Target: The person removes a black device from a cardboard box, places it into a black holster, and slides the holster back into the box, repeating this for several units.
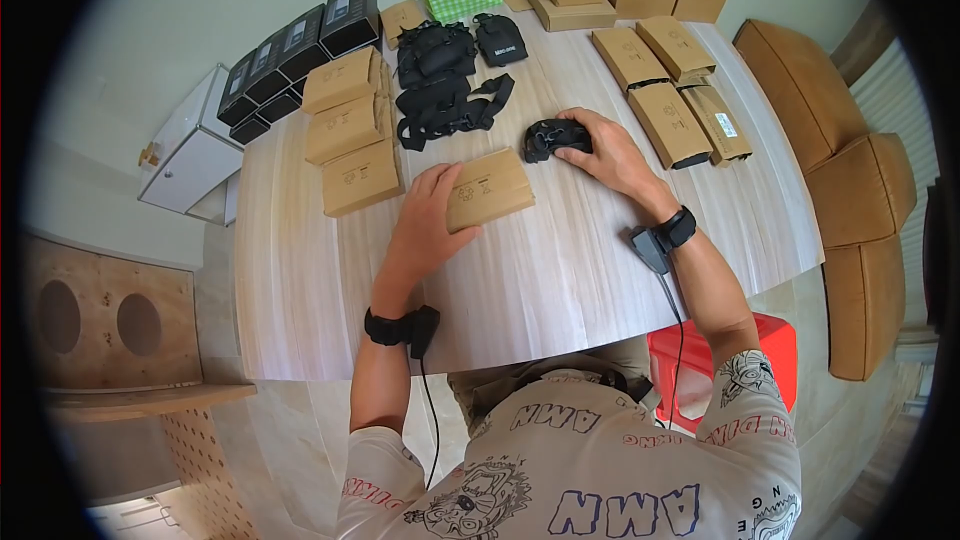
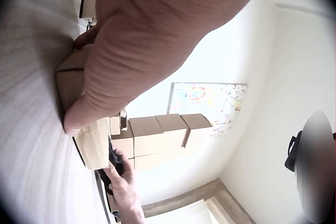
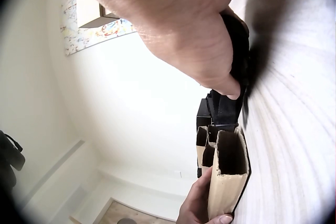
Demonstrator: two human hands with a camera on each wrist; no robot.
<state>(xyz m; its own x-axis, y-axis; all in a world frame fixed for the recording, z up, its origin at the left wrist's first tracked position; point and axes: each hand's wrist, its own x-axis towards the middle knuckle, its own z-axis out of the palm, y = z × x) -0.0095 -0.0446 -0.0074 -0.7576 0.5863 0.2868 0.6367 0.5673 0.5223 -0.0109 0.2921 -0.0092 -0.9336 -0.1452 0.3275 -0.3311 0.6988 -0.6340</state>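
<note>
At centre, the left hand (image 1: 428, 218) grips one cardboard box (image 1: 497, 189); just right, the right hand (image 1: 608, 150) grips one black bundle (image 1: 543, 139). Three brown cartons (image 1: 345, 128) sit left of centre, four tan boxes (image 1: 668, 124) upper right.

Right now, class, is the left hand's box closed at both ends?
No, the right wrist view shows the box open at one end.

A pale table (image 1: 560, 280) bears cardboard boxes (image 1: 500, 187), a black pouch (image 1: 500, 38) and straps (image 1: 455, 112).
</note>
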